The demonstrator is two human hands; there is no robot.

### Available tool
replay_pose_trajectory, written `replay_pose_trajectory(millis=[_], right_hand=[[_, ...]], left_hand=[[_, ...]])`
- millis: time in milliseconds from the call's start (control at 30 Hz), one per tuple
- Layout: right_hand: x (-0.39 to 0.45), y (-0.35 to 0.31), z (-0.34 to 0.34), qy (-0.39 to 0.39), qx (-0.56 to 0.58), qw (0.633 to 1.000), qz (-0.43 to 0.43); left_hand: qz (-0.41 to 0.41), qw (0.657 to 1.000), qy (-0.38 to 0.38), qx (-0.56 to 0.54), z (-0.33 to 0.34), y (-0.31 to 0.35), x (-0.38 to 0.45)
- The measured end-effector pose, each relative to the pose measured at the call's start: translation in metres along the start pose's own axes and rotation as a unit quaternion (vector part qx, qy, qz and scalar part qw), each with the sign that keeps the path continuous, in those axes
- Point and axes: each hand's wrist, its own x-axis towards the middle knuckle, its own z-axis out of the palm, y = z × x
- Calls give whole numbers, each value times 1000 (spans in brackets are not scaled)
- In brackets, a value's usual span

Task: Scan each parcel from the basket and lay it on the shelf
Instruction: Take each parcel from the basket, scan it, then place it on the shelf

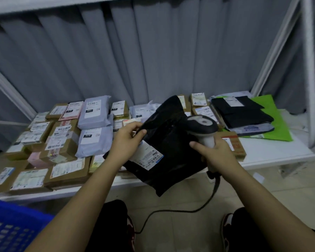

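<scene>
A black plastic mailer parcel [168, 148] with a white label hangs in front of the white shelf [273, 150]. My left hand [128, 138] pinches its upper left edge between thumb and fingers. My right hand [212, 153] grips the handle of a grey and black barcode scanner [202, 127], whose head sits over the parcel's right side. The scanner's black cable [175, 210] trails down to the floor. The blue basket [13, 226] stands at the bottom left; its contents are not visible.
Several cardboard boxes [62, 142] and grey mailers [95, 115] cover the shelf's left and middle. Black mailers [240, 111] lie on a green bag [278, 120] at the right. A white upright post [309, 70] stands at right, a grey curtain behind.
</scene>
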Motion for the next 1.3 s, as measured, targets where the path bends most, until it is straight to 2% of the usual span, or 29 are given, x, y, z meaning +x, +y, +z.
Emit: replay_pose_trajectory(millis=[67, 167, 233, 433, 633, 767, 900, 1000, 1133, 1200, 1300], right_hand=[[-1, -3, -14, 50, 86, 994, 35], [1, -3, -42, 122, 219, 966, 71], [5, -1, -65, 162, 261, 949, 71], [20, 13, -124, 241, 244, 938, 46], [36, 41, -161, 282, 230, 929, 66], [58, 49, -171, 287, 257, 920, 68], [81, 53, -175, 269, 221, 936, 46], [99, 57, -179, 275, 200, 940, 37], [116, 63, -187, 281, 226, 931, 51], [123, 65, -188, 284, 240, 927, 59], [130, 68, -189, 285, 240, 925, 73]], left_hand=[[25, 999, -24, -6, 18, 21, 5], [70, 996, -47, 1, 47, 60, 22], [90, 994, -56, -6, 68, 90, 37], [99, 989, -74, -81, 147, 153, 96], [34, 984, -84, -154, 228, 177, 158], [5, 969, -78, -235, 270, 196, 208], [4, 962, -95, -256, 302, 210, 252], [-6, 955, -96, -282, 317, 208, 271], [-61, 952, -59, -295, 337, 176, 284], [-101, 965, -37, -239, 353, 146, 287], [-205, 965, -58, -153, 382, 95, 287]])
